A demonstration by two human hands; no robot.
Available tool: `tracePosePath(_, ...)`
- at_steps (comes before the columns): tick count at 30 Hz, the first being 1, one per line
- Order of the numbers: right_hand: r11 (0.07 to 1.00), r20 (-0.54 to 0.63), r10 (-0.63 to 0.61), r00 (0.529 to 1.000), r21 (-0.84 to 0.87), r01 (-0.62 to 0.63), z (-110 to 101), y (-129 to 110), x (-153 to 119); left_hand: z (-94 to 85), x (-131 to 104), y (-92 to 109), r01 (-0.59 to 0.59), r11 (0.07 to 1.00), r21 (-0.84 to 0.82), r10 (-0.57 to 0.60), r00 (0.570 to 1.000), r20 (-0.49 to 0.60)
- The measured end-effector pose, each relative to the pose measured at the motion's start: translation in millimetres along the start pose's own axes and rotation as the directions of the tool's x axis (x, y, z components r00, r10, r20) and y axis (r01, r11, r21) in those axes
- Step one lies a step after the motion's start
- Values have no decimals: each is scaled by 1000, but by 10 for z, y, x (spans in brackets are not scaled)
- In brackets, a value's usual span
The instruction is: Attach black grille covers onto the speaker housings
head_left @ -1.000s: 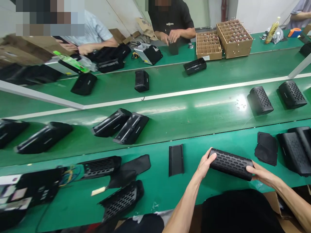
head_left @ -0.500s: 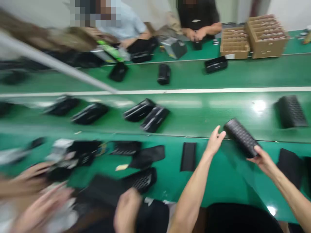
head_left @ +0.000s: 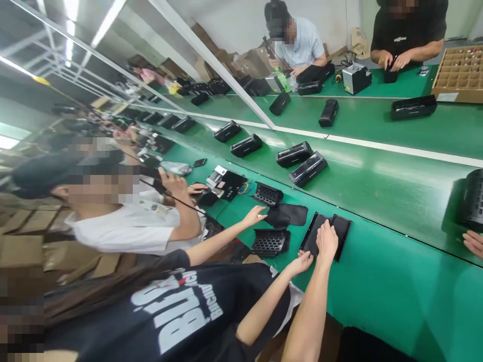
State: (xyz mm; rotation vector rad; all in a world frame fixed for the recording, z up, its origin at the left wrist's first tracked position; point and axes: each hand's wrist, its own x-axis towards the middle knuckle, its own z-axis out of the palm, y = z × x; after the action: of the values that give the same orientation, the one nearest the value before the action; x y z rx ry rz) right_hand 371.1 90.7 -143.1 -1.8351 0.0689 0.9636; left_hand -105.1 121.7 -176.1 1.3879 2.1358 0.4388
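My left hand (head_left: 327, 240) reaches over two flat black panels lying side by side, its fingers bent together on the left panel (head_left: 314, 232), near the right panel (head_left: 342, 235). A co-worker's hand (head_left: 303, 263) touches the left panel's near edge. At the right border my right hand (head_left: 474, 244) shows only in part, fingers stretched out and apart. Just above them a black speaker housing with a perforated grille (head_left: 474, 201) sits on the green belt, cut off by the frame; I see no grip on it.
Black perforated grilles (head_left: 269, 242) and black cloth pieces (head_left: 289, 215) lie to the left, by a co-worker's other hand (head_left: 254, 215). Several black speakers (head_left: 308, 168) stand along the belt (head_left: 377, 193). Across it, people work near a partitioned cardboard box (head_left: 460, 75).
My view has swung left. The grille housing that was in my right hand now sits on the belt, out of its grip. My left hand has come onto the panels; a second panel now shows.
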Motion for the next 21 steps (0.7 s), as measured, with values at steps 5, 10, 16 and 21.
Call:
tracePosePath(5, 951, 67, -259, 963, -154, 267, 206, 311, -655, 100, 77, 62, -63, 991, 114, 69, 997, -46)
tracePosePath(10, 660, 678, -342, 650, -320, 680, 1515, 405, -1187, 173, -36, 73, -207, 969, 137, 222, 970, -100)
tracePosePath(16, 116, 962, -225, 153, -129, 985, 3925, 164, -1504, 379, -415, 110, -407, 898, 166, 432, 887, -162)
tracePosePath(21, -187, 996, -88, -10, -7, 982, 5330, 119, -1510, 453, -863, -101, -444, 880, 165, 474, 811, -344)
